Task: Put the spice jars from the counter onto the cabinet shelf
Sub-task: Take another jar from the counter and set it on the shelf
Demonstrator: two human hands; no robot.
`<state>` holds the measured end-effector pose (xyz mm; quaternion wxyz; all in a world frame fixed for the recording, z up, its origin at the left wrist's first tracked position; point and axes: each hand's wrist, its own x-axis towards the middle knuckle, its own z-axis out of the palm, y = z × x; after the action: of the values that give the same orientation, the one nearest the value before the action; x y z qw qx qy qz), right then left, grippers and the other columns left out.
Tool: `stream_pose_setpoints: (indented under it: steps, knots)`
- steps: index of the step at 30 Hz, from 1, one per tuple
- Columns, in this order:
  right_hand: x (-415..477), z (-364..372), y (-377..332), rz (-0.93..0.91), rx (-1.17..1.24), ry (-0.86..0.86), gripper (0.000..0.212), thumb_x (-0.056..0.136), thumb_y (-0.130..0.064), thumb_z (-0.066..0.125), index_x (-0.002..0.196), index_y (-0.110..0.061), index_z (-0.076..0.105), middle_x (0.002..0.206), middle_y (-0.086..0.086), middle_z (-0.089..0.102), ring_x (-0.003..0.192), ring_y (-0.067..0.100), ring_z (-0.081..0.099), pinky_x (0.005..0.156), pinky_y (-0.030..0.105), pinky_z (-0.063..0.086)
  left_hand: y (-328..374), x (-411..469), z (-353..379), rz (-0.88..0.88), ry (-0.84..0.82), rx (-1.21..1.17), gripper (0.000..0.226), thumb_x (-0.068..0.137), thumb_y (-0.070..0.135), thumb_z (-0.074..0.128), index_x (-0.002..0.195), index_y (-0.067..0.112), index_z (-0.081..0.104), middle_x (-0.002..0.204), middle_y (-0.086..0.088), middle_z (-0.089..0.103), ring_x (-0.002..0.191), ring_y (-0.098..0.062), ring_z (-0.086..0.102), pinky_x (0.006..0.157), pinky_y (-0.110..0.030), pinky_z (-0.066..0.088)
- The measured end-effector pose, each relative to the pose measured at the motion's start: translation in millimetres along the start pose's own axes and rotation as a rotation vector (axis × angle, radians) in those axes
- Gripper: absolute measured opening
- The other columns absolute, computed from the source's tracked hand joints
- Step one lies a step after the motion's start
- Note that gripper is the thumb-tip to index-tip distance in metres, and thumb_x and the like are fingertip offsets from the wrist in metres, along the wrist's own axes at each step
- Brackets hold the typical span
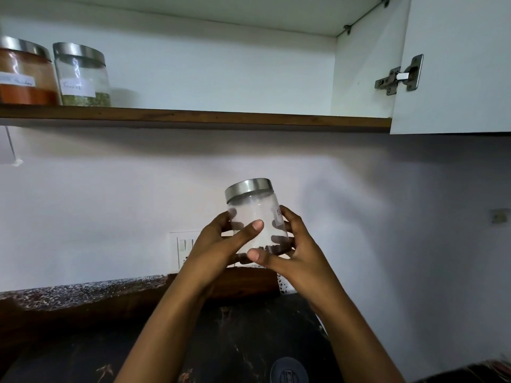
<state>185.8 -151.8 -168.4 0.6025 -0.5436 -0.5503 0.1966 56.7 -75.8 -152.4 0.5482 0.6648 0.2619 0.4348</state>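
- Spice jars, three counted: one in the hands, two on the shelf. All were clear glass, and each had a brushed-metal lid and a white paper label.
- Held jar (255, 217): just below frame centre, in the air above the counter (249, 341) and well below the shelf (221, 118). It was tilted slightly, with its lid toward 11 o'clock. It was mostly empty, with a shallow layer of dark brown pieces at the bottom. Its label sat at the jar's 3 o'clock edge and was largely covered by fingers; the writing could not be read.
- Left hand (218, 244): wrapped round the jar from 9 o'clock. The thumb lay across the near glass, and the fingers showed through the glass behind.
- Right hand (298, 250): wrapped round the jar from 3 o'clock. The thumb pressed low near the base, and the fingers curled over the label side.
- Orange jar (26, 76): on the shelf at 10 o'clock, cut by the frame edge, holding orange-red powder. The handwriting on its label was blurred and illegible.
- Green jar (83, 78): just beside the orange jar on its 3 o'clock side, holding a low layer of greenish seeds. Its handwritten word could not be read with certainty.
- Cabinet door (456, 64), one: white, standing open at 2 o'clock.
- Hinge (399, 76), one: metal, on the door's inner edge.
- Switch plate (185, 247), one: white, on the wall at 8 o'clock of the held jar, partly hidden by the left hand.
- Round dark object (289, 371), one: on the counter at 6 o'clock. It could not be identified.
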Motion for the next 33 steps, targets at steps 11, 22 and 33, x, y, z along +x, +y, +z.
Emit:
stream_pose_setpoints:
  steps: [11, 22, 33]
  knots:
    - [3.3, -9.5, -5.7, 0.040, 0.056, 0.055, 0.087, 0.054, -0.046, 0.078, 0.133, -0.039, 0.040, 0.116, -0.021, 0.055, 0.100, 0.000, 0.059, 0.074, 0.014, 0.048, -7.3, 4.7, 0.9, -0.080, -0.025, -0.230, 0.060, 0.063, 0.040, 0.069, 0.119, 0.021, 0.060, 0.116, -0.004, 0.068, 0.107, -0.020, 0.065, 0.083, -0.033, 0.055]
    - [9.0, -20.4, -12.9, 0.057, 0.084, -0.035, 0.086, 0.054, -0.052, 0.068, 0.135, -0.035, 0.042, 0.126, -0.014, 0.055, 0.105, 0.003, 0.060, 0.080, 0.016, 0.047, -5.1, 6.7, -6.2, -0.005, -0.024, -0.317, 0.055, 0.066, 0.029, 0.066, 0.120, 0.021, 0.058, 0.104, -0.004, 0.074, 0.098, -0.023, 0.070, 0.077, -0.030, 0.056]
    - [25.7, -10.1, -36.7, -0.037, 0.045, -0.040, 0.074, 0.060, -0.041, 0.075, 0.128, -0.039, 0.045, 0.121, -0.018, 0.058, 0.108, 0.002, 0.058, 0.080, 0.014, 0.048, 24.9, 2.5, -28.0, 0.262, -0.040, 0.094, 0.067, 0.072, 0.036, 0.077, 0.133, 0.026, 0.052, 0.123, 0.009, 0.065, 0.110, -0.014, 0.064, 0.081, -0.018, 0.054]
